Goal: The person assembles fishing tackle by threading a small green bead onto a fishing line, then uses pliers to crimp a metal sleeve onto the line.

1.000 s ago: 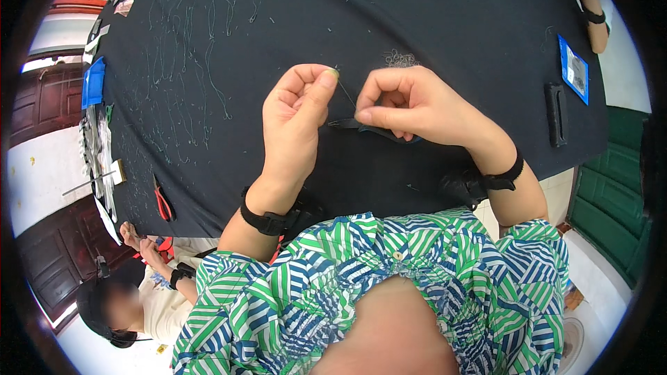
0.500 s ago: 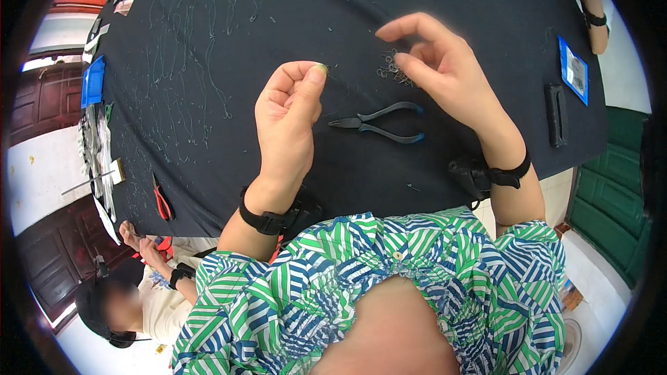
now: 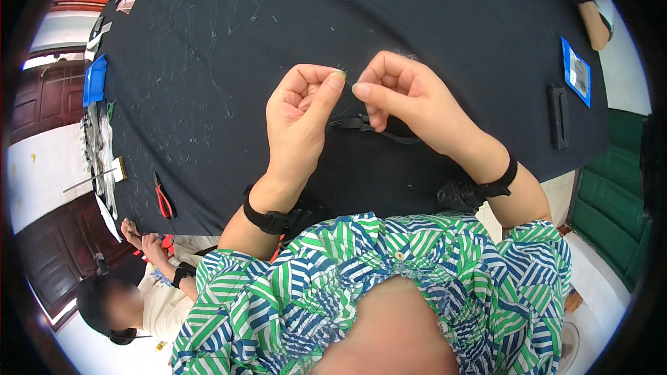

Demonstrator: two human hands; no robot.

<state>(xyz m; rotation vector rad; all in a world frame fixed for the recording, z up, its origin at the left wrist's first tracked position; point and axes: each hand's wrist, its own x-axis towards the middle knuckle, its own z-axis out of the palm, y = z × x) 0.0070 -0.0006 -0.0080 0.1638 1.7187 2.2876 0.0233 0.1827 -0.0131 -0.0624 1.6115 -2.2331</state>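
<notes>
Above the black cloth, my left hand (image 3: 299, 111) is closed in a pinch, with a thin greenish thread (image 3: 343, 73) at the thumb and forefinger tips. My right hand (image 3: 410, 97) faces it a short gap away, thumb and forefinger pressed together. Whatever lies between those right fingertips is too small to make out. Dark pliers (image 3: 354, 123) rest on the cloth under the right hand, which hides part of their handles. Just beyond its knuckles shows a bit of a small pile of metal rings or hooks (image 3: 406, 56), mostly covered by the hand.
Several knotted dark threads (image 3: 215, 62) lie across the left of the black cloth (image 3: 389, 0). Red-handled pliers (image 3: 162, 201) sit near its left edge. On the right are a blue packet (image 3: 576, 73) and a black case (image 3: 558, 116). A co-worker (image 3: 153, 292) sits at lower left.
My right hand has moved left and nearer, from beside the metal pile to my left fingertips, and its fingers have closed. My left hand has shifted slightly right, still pinching.
</notes>
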